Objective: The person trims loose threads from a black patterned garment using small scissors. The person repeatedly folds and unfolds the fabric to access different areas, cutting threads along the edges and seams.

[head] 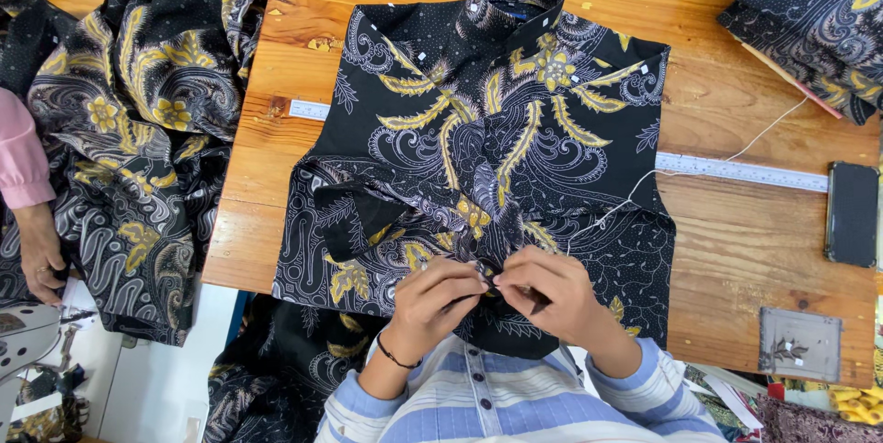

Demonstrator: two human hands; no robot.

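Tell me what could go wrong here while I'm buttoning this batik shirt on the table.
1. The white thread trails across the batik shirt toward both hands; it may snag the left hand or right hand.
2. The shirt's hem overhangs the wooden table edge, so tugging could drag it off.

Printed cloth shirt (pixel 497 139), varnished wooden table (pixel 736 222)

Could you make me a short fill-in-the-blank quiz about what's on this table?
1. The shirt lies spread on a wooden ____.
2. Both hands, left and right, pinch the shirt's front at its ____ edge.
3. A long ____ lies flat on the table, partly under the shirt.
4. The phone rests at the table's ____ side.

Missing words: table; near; ruler; right
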